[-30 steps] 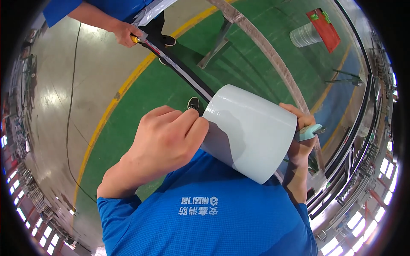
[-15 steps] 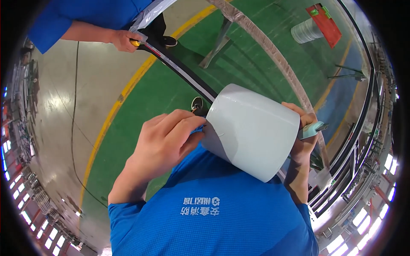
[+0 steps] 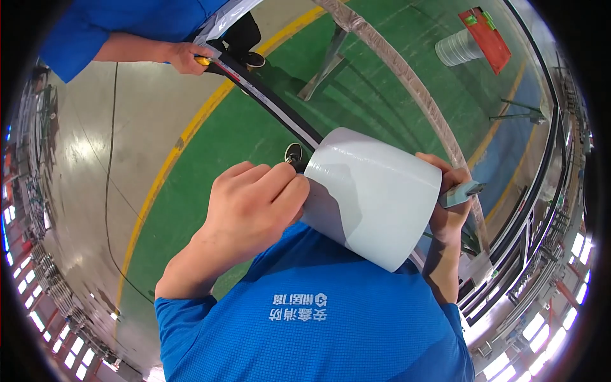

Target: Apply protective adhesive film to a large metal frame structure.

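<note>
A wide roll of pale white film (image 3: 375, 197) is held tilted in front of my blue shirt. My left hand (image 3: 251, 204) is closed at the roll's left rim, with its fingers curled against the edge; the fingertips are partly hidden. Behind the right end, my right hand (image 3: 450, 207) bears the roll and also grips a teal-handled utility knife (image 3: 459, 194), which points outward to the right. Beyond the roll runs a long black profile with a pale strip (image 3: 273, 108). Its far end is by a co-worker's hand (image 3: 188, 58), which holds a small yellow tool (image 3: 203, 61).
A wrapped, curved-looking rail (image 3: 407, 73) crosses the far side above a metal stand leg (image 3: 323, 76). At the far right are a red board (image 3: 487, 39) and a whitish cylinder (image 3: 458, 48). Dark frames (image 3: 519, 235) stand on my right. A cable (image 3: 109, 165) lies on the floor at left.
My left hand has rolled over at the rim, its fingers more curled and the thumb now hidden. The film roll and my right hand have shifted slightly left.
</note>
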A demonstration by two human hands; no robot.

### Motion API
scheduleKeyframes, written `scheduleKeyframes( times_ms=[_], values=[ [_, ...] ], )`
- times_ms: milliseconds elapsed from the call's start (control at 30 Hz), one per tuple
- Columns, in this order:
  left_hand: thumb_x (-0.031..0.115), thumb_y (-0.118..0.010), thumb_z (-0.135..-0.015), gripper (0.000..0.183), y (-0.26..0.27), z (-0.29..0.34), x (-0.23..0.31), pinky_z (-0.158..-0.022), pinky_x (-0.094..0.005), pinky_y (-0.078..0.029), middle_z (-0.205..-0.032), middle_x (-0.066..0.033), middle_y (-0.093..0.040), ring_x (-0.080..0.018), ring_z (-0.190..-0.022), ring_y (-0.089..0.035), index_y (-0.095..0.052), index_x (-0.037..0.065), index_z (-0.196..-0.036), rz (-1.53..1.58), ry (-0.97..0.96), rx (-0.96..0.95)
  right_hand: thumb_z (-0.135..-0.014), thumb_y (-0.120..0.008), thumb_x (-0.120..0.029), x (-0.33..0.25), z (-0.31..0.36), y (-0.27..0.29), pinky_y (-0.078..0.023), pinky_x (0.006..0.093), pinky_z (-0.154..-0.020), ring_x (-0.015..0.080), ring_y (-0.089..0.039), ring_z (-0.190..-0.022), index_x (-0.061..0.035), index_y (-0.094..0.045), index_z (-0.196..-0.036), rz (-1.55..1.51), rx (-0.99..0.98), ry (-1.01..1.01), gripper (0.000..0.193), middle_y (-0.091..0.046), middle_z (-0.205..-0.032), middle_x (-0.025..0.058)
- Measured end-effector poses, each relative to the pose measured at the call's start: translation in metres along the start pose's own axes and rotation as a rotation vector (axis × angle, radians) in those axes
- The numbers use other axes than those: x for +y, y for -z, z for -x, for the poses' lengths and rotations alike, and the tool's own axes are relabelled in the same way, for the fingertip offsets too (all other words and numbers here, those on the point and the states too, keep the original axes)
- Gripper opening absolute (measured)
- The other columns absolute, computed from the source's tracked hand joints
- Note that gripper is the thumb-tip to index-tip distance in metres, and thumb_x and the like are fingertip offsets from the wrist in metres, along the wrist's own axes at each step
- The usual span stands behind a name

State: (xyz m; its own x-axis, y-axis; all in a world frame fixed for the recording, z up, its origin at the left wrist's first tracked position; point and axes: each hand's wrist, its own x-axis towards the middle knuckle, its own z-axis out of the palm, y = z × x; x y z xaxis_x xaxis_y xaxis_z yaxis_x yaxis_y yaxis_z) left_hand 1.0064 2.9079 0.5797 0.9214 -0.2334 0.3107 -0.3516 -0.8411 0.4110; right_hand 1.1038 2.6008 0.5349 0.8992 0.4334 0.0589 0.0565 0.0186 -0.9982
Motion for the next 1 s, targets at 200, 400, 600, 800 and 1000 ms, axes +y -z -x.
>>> scheduleKeyframes(
  times_ms=[200, 400, 600, 800, 1000],
  values=[
    [0.004, -0.067, -0.058, 0.023, -0.007, 0.002, -0.004, -0.047, -0.0292, -0.037, -0.067, -0.0015, -0.045, -0.0158, -0.052, -0.048, -0.053, 0.009, -0.075, 0.098, -0.033, 0.056, -0.066, -0.070, 0.014, 0.003, 0.001, 0.002, -0.048, 0.0424, -0.094, 0.0332, -0.059, -0.113, -0.0070, -0.037, -0.086, -0.023, 0.017, -0.026, 0.044, -0.054, -0.126, 0.0315],
    [-0.008, -0.064, -0.051, 0.032, -0.004, 0.001, -0.008, -0.051, -0.0313, -0.045, -0.073, -0.0055, -0.058, -0.0226, -0.059, -0.056, -0.057, 0.008, -0.078, 0.426, -0.021, 0.020, -0.070, -0.067, 0.013, 0.012, 0.002, 0.000, -0.047, 0.0431, -0.095, 0.0337, -0.059, -0.112, -0.0064, -0.040, -0.088, -0.055, 0.067, -0.080, 0.038, -0.057, -0.122, 0.0308],
    [0.002, -0.077, -0.062, 0.035, -0.005, -0.003, -0.004, -0.060, -0.0340, -0.050, -0.082, -0.0065, -0.057, -0.0250, -0.069, -0.059, -0.059, 0.006, -0.092, 0.396, 0.170, 0.051, -0.070, -0.064, 0.015, 0.017, 0.001, -0.002, -0.048, 0.0423, -0.093, 0.0331, -0.059, -0.112, -0.0062, -0.039, -0.088, -0.119, 0.116, -0.132, 0.037, -0.057, -0.122, 0.0308],
    [0.005, -0.077, -0.066, 0.028, -0.013, -0.004, -0.006, -0.057, -0.0322, -0.045, -0.081, -0.0060, -0.056, -0.0223, -0.067, -0.057, -0.061, 0.005, -0.089, 0.212, -0.037, 0.041, -0.062, -0.061, 0.020, 0.012, -0.003, -0.002, -0.054, 0.0354, -0.078, 0.0316, -0.060, -0.110, -0.0063, -0.037, -0.085, -0.084, 0.115, -0.186, 0.042, -0.054, -0.126, 0.0308],
    [-0.003, -0.071, -0.062, 0.025, -0.013, -0.003, -0.004, -0.056, -0.0320, -0.044, -0.078, -0.0056, -0.055, -0.0224, -0.065, -0.056, -0.058, 0.007, -0.081, 0.340, -0.005, -0.014, -0.069, -0.065, 0.014, 0.010, -0.005, -0.007, -0.049, 0.0353, -0.082, 0.0282, -0.060, -0.109, -0.0067, -0.041, -0.087, -0.146, 0.157, -0.301, 0.037, -0.057, -0.124, 0.0265]
  ],
)
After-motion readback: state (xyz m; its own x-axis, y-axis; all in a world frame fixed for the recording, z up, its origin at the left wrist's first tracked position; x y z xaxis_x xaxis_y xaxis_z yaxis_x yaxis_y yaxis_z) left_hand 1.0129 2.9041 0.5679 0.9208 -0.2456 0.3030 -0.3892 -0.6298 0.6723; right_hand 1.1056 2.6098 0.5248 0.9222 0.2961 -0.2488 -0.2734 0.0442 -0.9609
